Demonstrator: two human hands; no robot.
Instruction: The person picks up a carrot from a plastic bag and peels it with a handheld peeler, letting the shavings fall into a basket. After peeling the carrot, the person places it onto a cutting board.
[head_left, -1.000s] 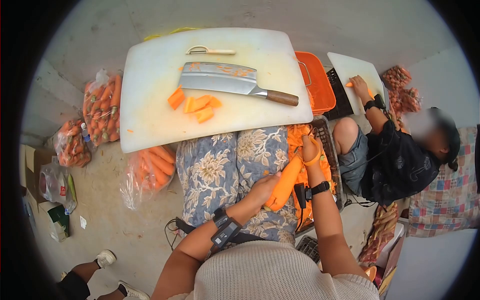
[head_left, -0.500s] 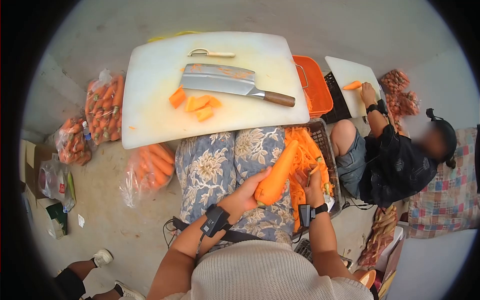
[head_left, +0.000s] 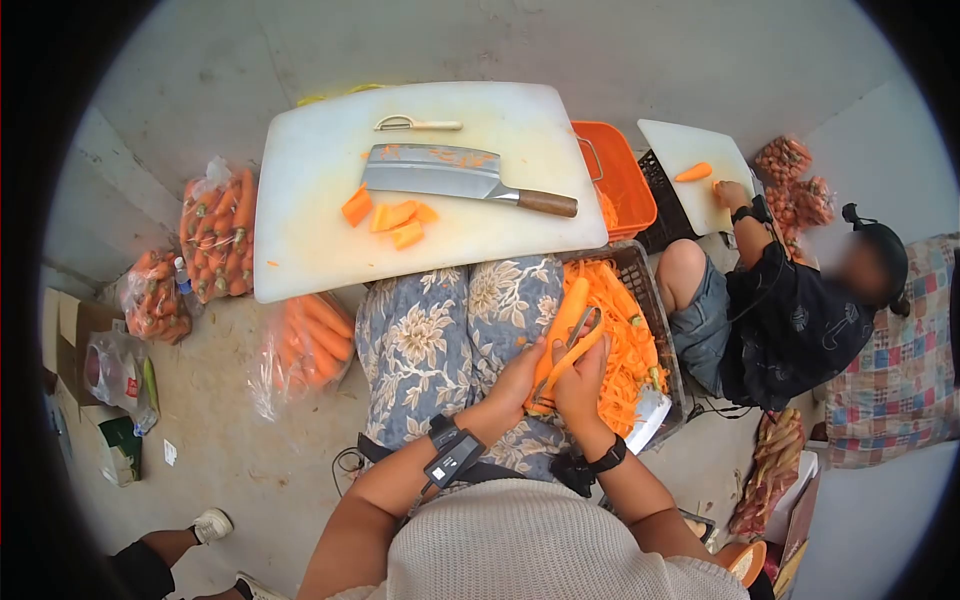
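Observation:
My left hand (head_left: 513, 386) is closed round the lower end of a large peeled carrot (head_left: 566, 316), held above my lap. My right hand (head_left: 583, 376) grips a peeler (head_left: 590, 325), whose head lies against the upper part of that carrot. An orange strip hangs beside the peeler. To the right, a dark crate (head_left: 638, 262) holds many carrot peelings (head_left: 620, 345). On the white cutting board (head_left: 320, 150) lie a cleaver (head_left: 435, 172), a second peeler (head_left: 420, 125) and several carrot pieces (head_left: 400, 215).
Bags of carrots (head_left: 218, 235) stand on the left floor. An orange basin (head_left: 635, 185) sits right of the board. Further right, a co-worker (head_left: 800, 320) has a hand on a smaller board (head_left: 690, 145). Another person's legs show at the lower left.
My right hand has moved left from over the crate to the carrot, bringing the peeler onto it. The carrot is more upright. The co-worker's hand has shifted down slightly from the small carrot.

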